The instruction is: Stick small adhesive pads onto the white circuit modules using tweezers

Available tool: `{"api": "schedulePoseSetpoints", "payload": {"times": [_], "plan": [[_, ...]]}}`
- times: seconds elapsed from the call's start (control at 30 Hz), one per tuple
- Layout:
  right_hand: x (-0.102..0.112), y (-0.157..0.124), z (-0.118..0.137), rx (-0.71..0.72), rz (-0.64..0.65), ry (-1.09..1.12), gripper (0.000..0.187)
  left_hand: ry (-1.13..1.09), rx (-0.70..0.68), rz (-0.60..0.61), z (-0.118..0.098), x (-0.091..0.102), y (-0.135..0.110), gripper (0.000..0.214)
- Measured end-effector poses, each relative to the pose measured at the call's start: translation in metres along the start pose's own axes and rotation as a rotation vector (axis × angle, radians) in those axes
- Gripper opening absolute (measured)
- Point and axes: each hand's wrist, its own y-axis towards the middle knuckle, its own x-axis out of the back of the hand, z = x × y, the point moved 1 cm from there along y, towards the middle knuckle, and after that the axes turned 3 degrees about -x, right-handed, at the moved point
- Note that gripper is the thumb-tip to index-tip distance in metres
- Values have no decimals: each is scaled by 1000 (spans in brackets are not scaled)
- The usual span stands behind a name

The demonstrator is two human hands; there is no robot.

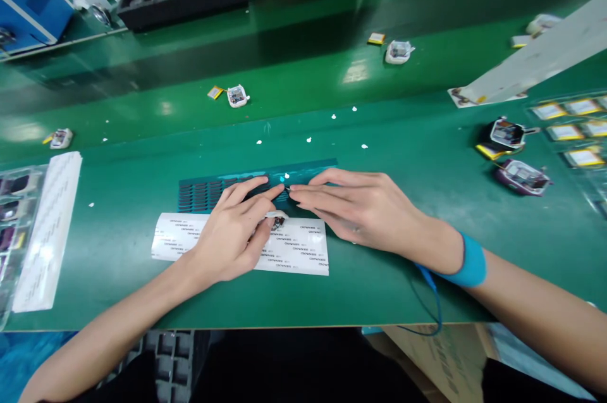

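My left hand curls its thumb and lower fingers round a small white device housing with a circuit inside, mostly hidden by the fingers. Its index finger stretches forward onto a teal sheet with rows of small dark strips. My right hand meets that fingertip, thumb and fingers pinched together over the sheet; a tiny dark bit shows at the tips, too small to name. Beneath the left hand lies a white backing paper with repeated printing. A blue band circles my right wrist.
Similar housings with batteries lie at the back, and a black one and a purple one at right. A white post stands there near a battery tray. Another paper strip lies left. White scraps dot the bench.
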Motion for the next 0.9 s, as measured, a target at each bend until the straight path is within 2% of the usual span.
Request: {"api": "schedulePoseSetpoints", "payload": {"times": [0.13, 0.23, 0.53, 0.73, 0.9], "plan": [[-1, 3, -5, -184, -73, 246, 20, -5, 9, 8, 0, 1, 1, 21], [2, 6, -6, -260, -74, 349, 21, -12, 9, 9, -1, 1, 1, 23], [12, 9, -10, -278, -66, 392, 20, -34, 15, 3, -3, 0, 1, 24], [27, 10, -15, -357, -109, 390, 21, -34, 9, -14, -3, -3, 1, 28], [17, 10, -19, -325, -4, 421, 21, -19, -2, -6, -3, -2, 1, 27]]}}
